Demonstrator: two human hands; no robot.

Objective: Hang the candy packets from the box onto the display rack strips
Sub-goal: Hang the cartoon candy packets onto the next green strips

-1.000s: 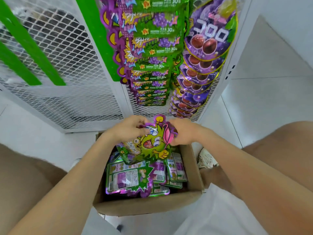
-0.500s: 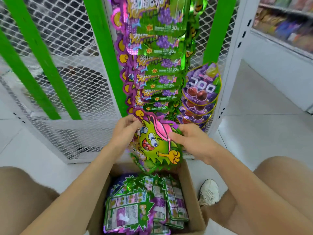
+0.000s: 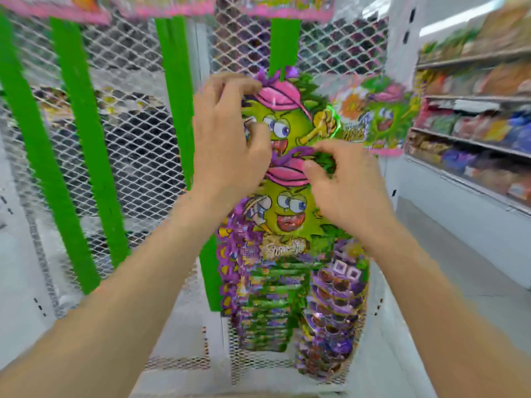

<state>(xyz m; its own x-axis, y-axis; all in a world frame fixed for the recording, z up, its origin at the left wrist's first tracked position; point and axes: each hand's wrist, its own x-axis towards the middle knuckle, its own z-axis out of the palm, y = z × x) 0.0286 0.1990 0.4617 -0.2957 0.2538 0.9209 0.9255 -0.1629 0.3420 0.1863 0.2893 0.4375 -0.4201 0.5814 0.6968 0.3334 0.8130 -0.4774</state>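
Rack point(image 3: 138, 145) blurry; L hand point(image 3: 227, 139), R hand point(image 3: 344, 185) grip pkt point(image 3: 287, 216), top hidden.

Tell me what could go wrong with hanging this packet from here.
1. The right hand pinches only the top edge of the lower packet. If that edge misses the green strip, the packet may drop.
2. The left hand is right against the upper packet and might knock it loose.
3. The view is blurred by motion, so the exact hanging point is hard to see.
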